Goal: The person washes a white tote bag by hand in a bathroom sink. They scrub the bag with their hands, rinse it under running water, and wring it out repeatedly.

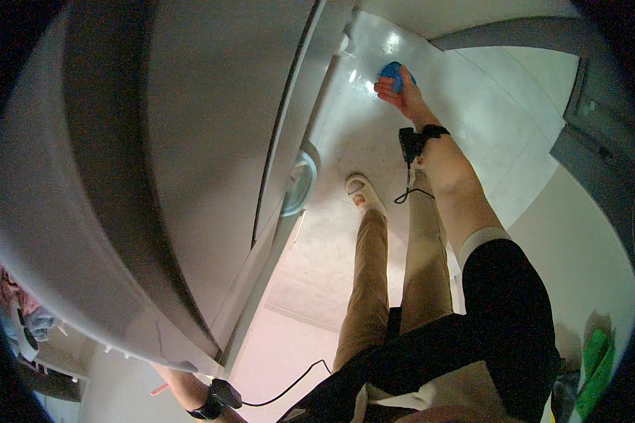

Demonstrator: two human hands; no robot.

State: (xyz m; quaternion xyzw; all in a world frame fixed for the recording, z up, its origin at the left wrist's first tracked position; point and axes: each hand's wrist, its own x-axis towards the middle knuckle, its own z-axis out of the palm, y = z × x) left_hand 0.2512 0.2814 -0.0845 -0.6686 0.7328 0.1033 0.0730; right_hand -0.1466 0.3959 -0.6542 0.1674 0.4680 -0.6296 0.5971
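My right hand (399, 95) reaches far forward over the shiny floor (373, 127). Its fingers and thumb are around a small blue object (390, 69), rounded or bunched; its exact kind is unclear. Bright reflections lie on the floor beside it. My left hand is out of sight behind the lower edge of a large pale panel (211, 148); only the left wrist and forearm (182, 391) show. A pink stick-like piece (159, 389) pokes out beside that wrist.
A black strapped device (413, 141) with a cable sits on my right wrist, another (225, 394) on my left. A round glassy object (301, 182) stands by the panel. My cream slipper (365, 194) is on the floor. Grey frame (598, 137) and green item (595, 359) are at right.
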